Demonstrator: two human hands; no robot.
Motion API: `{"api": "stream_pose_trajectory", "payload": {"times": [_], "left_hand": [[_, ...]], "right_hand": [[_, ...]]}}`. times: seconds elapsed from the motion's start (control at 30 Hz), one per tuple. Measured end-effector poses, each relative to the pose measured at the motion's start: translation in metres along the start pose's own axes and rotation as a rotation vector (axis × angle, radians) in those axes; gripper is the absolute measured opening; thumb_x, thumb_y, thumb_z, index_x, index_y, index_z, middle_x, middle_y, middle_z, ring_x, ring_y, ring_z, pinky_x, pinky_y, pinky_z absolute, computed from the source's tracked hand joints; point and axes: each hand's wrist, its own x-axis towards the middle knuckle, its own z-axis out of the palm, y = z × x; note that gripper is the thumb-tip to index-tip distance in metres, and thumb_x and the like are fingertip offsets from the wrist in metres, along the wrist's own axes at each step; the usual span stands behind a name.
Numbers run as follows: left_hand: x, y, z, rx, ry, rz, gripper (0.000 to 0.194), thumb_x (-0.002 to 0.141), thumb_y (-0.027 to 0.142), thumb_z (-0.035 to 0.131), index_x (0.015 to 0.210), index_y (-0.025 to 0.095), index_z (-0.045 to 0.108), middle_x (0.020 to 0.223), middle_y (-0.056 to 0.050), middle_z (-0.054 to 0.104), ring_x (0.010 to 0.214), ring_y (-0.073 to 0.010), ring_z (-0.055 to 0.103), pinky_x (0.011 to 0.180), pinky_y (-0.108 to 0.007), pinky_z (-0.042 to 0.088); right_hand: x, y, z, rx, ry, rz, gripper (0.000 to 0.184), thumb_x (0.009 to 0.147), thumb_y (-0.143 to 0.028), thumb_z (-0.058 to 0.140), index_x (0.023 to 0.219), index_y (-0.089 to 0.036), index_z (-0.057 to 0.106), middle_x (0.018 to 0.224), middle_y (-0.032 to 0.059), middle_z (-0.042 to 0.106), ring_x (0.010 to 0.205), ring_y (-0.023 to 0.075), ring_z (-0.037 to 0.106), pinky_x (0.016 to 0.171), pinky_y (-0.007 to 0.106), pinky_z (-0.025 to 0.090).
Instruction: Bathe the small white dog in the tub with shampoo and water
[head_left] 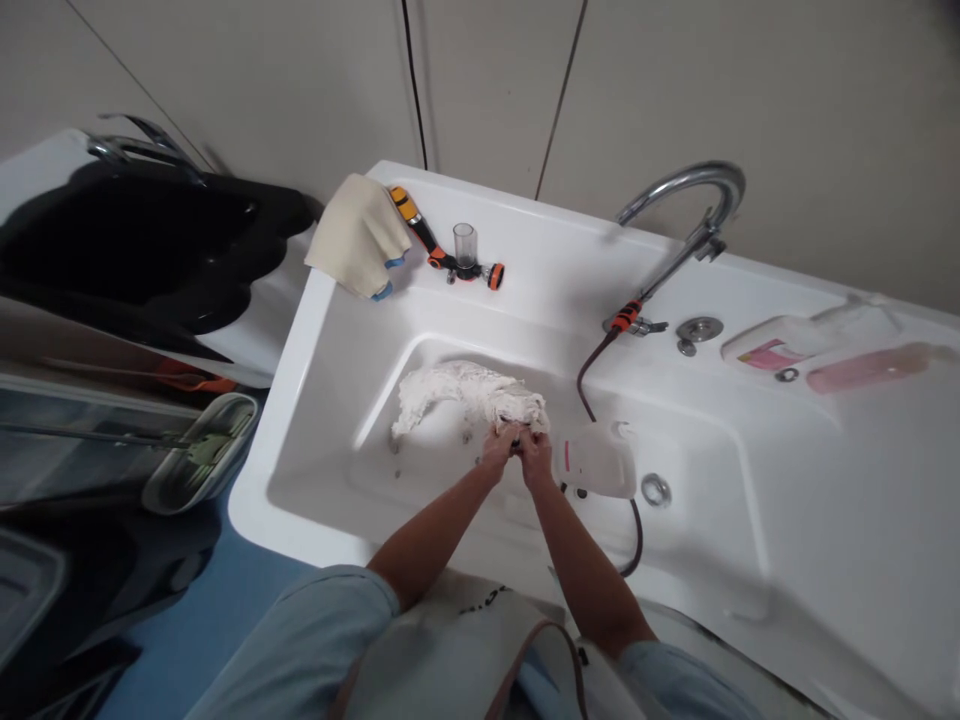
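A wet white mop head (457, 395) lies in the basin of a large white sink (315, 330). My left hand (499, 450) and my right hand (534, 455) meet at its near end, both closed on the cloth strands, fingers pinched tight together. A white plastic jug (598, 460) lies on its side in the basin just right of my right hand. A dark hose (585, 385) runs from the tap down into the basin behind it.
A chrome tap (694, 205) rises at the back right. On the ledge lie a cream glove (360, 235), an orange spray nozzle (442, 250), and pink bottles (825, 350). A black basin (150, 250) and a mop bucket (202, 450) stand left.
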Motion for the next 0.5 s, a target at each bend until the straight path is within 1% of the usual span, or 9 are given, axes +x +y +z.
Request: {"api": "stream_pose_trajectory", "payload": {"times": [0.07, 0.1, 0.2, 0.27, 0.33, 0.4, 0.5], "left_hand": [[0.000, -0.002, -0.004, -0.025, -0.009, 0.004, 0.044, 0.065, 0.037, 0.091, 0.093, 0.018, 0.062, 0.071, 0.003, 0.065, 0.057, -0.0090, 0.056, 0.055, -0.022, 0.041], [-0.001, -0.003, -0.006, -0.045, -0.014, 0.010, 0.045, 0.065, 0.036, 0.091, 0.094, 0.018, 0.062, 0.071, 0.004, 0.065, 0.058, -0.0088, 0.056, 0.055, -0.021, 0.041], [-0.003, -0.005, -0.012, -0.071, -0.001, 0.022, 0.045, 0.064, 0.034, 0.090, 0.095, 0.019, 0.061, 0.075, 0.003, 0.068, 0.063, -0.0099, 0.062, 0.059, -0.021, 0.045], [-0.006, -0.005, -0.016, -0.068, 0.014, 0.011, 0.044, 0.063, 0.034, 0.089, 0.094, 0.019, 0.061, 0.074, 0.004, 0.067, 0.063, -0.0101, 0.062, 0.059, -0.021, 0.045], [-0.010, -0.006, -0.019, -0.100, 0.001, 0.003, 0.044, 0.062, 0.036, 0.088, 0.093, 0.019, 0.061, 0.073, 0.004, 0.066, 0.064, -0.0109, 0.062, 0.060, -0.022, 0.047], [-0.013, -0.006, -0.021, -0.147, -0.020, -0.002, 0.043, 0.063, 0.038, 0.086, 0.091, 0.020, 0.060, 0.072, 0.004, 0.065, 0.063, -0.0109, 0.061, 0.057, -0.022, 0.046], [-0.015, -0.005, -0.021, -0.169, 0.008, -0.051, 0.034, 0.072, 0.039, 0.083, 0.081, 0.021, 0.055, 0.062, 0.007, 0.055, 0.053, -0.0076, 0.051, 0.050, -0.020, 0.037]], "right_hand": [[-0.001, -0.003, 0.002, 0.015, -0.006, 0.009, 0.040, 0.061, -0.050, 0.084, 0.072, -0.022, 0.057, 0.062, -0.0031, 0.061, 0.057, 0.0138, 0.056, 0.051, 0.025, 0.048], [-0.002, -0.005, 0.002, 0.043, -0.046, 0.033, 0.038, 0.061, -0.047, 0.084, 0.073, -0.022, 0.059, 0.064, -0.0024, 0.063, 0.060, 0.0146, 0.058, 0.053, 0.025, 0.049], [-0.003, -0.012, -0.001, 0.138, -0.234, 0.128, 0.034, 0.060, -0.040, 0.084, 0.082, -0.021, 0.065, 0.074, 0.0004, 0.070, 0.067, 0.0176, 0.062, 0.059, 0.028, 0.052], [-0.002, -0.015, -0.003, 0.143, -0.297, 0.176, 0.032, 0.058, -0.035, 0.083, 0.080, -0.021, 0.066, 0.071, -0.0004, 0.068, 0.066, 0.0167, 0.060, 0.058, 0.027, 0.051], [0.000, -0.017, -0.006, 0.128, -0.309, 0.220, 0.030, 0.056, -0.032, 0.082, 0.078, -0.021, 0.065, 0.067, -0.0022, 0.065, 0.062, 0.0150, 0.057, 0.057, 0.026, 0.049], [0.002, -0.015, -0.008, 0.113, -0.307, 0.247, 0.031, 0.055, -0.032, 0.081, 0.080, -0.021, 0.065, 0.068, -0.0025, 0.064, 0.062, 0.0143, 0.055, 0.057, 0.026, 0.049], [-0.001, -0.006, -0.010, 0.027, -0.271, 0.189, 0.030, 0.058, -0.037, 0.077, 0.081, -0.021, 0.065, 0.070, -0.0015, 0.065, 0.064, 0.0154, 0.056, 0.059, 0.027, 0.049]]}}
